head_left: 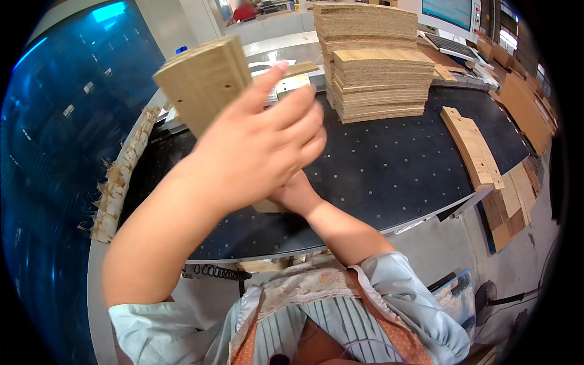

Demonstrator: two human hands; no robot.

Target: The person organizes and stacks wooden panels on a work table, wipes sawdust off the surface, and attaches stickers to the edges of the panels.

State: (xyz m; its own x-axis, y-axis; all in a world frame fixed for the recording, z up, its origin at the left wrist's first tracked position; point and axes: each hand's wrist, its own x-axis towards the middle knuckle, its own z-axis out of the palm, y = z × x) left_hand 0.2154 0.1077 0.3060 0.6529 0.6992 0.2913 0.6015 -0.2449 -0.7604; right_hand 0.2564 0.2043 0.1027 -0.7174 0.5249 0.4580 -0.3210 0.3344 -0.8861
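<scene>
A tilted stack of light wooden boards (207, 85) with small drilled holes is raised over the black tabletop at the left. My left hand (261, 134), slightly blurred, lies across the stack with its fingers curled to the right; its thumb is out of sight. Lower down, partly covered by the left hand, my right hand (295, 191) is closed at the near end of the boards, most of its fingers hidden. Just beyond the left index fingertip shows a narrow wooden strip (302, 68).
Tall piles of boards (383, 88) stand at the back of the black table (377, 164). Drilled boards (471, 146) lie at its right edge. A keyboard (456, 45) and monitor (449, 13) are at the far right. Along the left runs a blue glossy panel (55, 134).
</scene>
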